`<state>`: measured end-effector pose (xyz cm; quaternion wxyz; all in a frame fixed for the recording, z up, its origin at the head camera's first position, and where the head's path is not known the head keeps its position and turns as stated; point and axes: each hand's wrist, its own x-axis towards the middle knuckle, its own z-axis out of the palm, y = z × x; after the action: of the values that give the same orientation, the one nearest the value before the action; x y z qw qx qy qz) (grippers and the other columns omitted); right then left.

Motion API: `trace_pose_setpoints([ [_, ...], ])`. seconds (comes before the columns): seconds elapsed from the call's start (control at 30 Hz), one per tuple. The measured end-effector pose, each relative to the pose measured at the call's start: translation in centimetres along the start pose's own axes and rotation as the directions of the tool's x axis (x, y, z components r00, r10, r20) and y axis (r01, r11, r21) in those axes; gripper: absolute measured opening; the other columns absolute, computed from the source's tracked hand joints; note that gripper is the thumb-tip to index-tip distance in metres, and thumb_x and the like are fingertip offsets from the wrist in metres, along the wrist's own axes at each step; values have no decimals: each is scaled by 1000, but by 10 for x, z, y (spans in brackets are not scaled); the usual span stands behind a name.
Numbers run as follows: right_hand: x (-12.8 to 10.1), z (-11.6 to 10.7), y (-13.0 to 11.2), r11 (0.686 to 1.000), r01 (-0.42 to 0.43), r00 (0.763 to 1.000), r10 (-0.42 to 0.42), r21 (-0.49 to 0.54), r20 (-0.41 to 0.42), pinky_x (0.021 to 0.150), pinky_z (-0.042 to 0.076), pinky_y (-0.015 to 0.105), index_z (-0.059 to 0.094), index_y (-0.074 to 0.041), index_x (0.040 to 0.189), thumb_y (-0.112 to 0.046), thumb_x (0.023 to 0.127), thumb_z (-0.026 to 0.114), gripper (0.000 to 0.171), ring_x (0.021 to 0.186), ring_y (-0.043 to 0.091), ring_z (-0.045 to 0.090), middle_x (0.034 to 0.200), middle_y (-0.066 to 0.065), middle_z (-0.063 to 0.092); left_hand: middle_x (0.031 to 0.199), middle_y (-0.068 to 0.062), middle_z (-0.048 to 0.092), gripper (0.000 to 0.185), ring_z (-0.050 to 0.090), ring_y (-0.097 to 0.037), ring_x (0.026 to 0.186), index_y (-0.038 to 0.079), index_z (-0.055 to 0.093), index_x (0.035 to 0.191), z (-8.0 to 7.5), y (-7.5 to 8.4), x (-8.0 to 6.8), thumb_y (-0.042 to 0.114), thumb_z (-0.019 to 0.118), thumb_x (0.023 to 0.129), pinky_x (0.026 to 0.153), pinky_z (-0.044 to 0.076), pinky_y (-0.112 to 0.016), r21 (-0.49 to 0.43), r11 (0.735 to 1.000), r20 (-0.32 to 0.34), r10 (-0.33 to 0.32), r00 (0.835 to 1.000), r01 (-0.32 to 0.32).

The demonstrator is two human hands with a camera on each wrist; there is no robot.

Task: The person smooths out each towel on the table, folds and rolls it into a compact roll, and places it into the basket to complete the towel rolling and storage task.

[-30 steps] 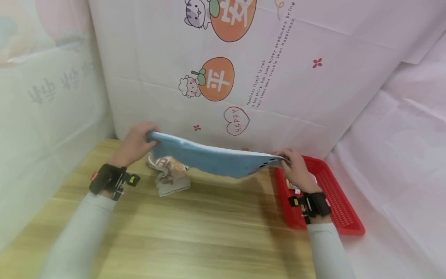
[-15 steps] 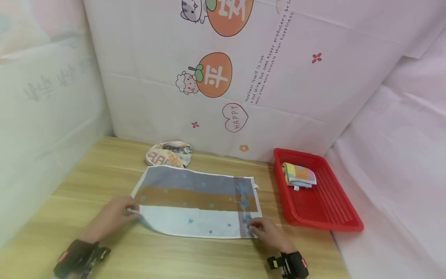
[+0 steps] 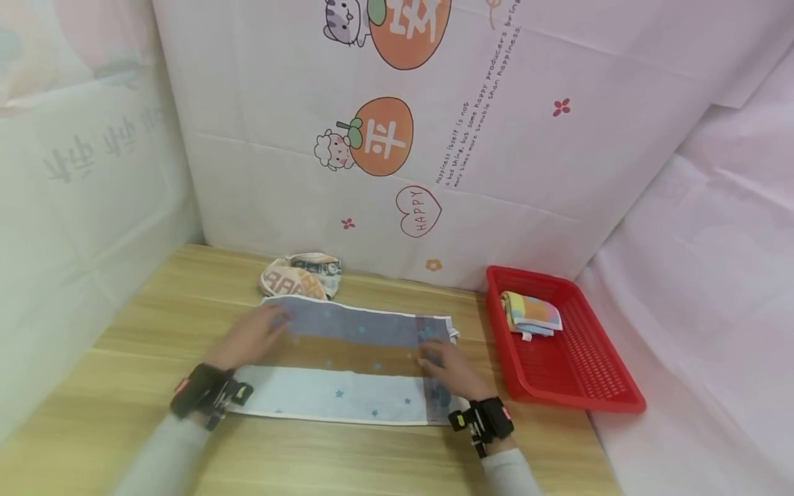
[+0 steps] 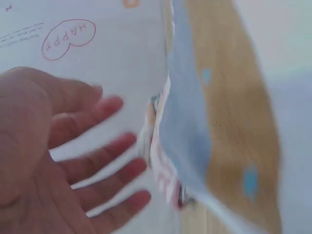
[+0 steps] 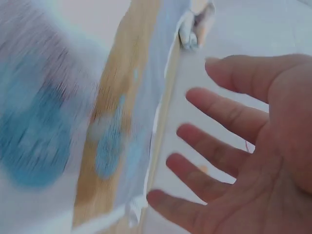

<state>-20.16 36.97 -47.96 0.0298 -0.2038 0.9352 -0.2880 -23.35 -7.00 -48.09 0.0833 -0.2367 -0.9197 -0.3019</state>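
A striped towel (image 3: 356, 362) lies spread flat on the wooden worktop (image 3: 124, 331), its long edge running left to right, with a grey-blue band at the far side, a brown band in the middle and a pale starred band nearest the person. The left hand (image 3: 251, 336) is over the towel's left end and the right hand (image 3: 448, 368) over its right end; both wrist views show the fingers spread and straight, gripping nothing. Whether the palms actually press the cloth is hard to tell through the blur.

The work appears to be smoothing the towel. To do it well, both palms should stay flat and sweep evenly outward, so wrinkles run off the ends rather than bunch in the middle. The far edge lies just beside a crumpled printed cloth (image 3: 300, 275), so strokes should stop short of it. A red basket (image 3: 595, 386) holding a folded towel (image 3: 532, 313) sits to the right, apart from the work.
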Motion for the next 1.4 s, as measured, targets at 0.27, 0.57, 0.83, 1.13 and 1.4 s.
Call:
trace_pose_setpoints([
  [0.27, 41, 25, 9, 992, -68, 995, 76, -109, 63, 115, 25, 71, 44, 0, 151, -33, 94, 71, 71, 146, 55, 24, 160, 32, 30, 127, -40, 51, 53, 52, -56, 118, -18, 48, 133, 41, -26, 38, 11, 64, 92, 105, 42, -66, 45, 998, 21, -48, 999, 47],
  [0.57, 55, 39, 15, 963, -215, 966, 234, -166, 108, 114, 13, 78, 37, -18, 158, -57, 87, 71, 88, 152, 50, 12, 168, 19, 19, 144, -47, 34, 62, 39, -63, 131, -15, 40, 144, 42, -46, 45, 16, 61, 95, 111, 33, -70, 36, 993, 107, -119, 987, 115],
  [0.83, 63, 24, 26, 982, -142, 983, 155, -123, 101, 115, 30, 67, 46, -3, 150, -43, 93, 70, 74, 145, 50, 32, 157, 29, 37, 132, -38, 56, 44, 52, -56, 124, -14, 55, 132, 35, -63, 66, 5, 57, 93, 108, 40, -64, 2, 1000, 24, -30, 999, 30],
  [1.13, 84, -1, 59, 986, -61, 996, 51, -155, -68, 104, 48, 54, 66, 5, 123, -8, 93, 66, 33, 119, 39, 61, 123, 22, 67, 127, -32, 63, 38, 53, -56, 123, -8, 62, 121, 20, -69, 73, -1, 59, 84, 106, 36, -71, 162, 987, -32, -17, 999, 22],
  [1.4, 101, -2, 81, 966, -119, 987, 91, -229, -130, 112, 40, 56, 57, 10, 132, -6, 91, 68, 45, 129, 47, 51, 134, 31, 59, 97, -20, 71, 24, 62, -45, 94, -1, 73, 94, 9, -75, 81, -1, 69, 71, 87, 49, -60, 115, 991, -40, -56, 998, 60],
])
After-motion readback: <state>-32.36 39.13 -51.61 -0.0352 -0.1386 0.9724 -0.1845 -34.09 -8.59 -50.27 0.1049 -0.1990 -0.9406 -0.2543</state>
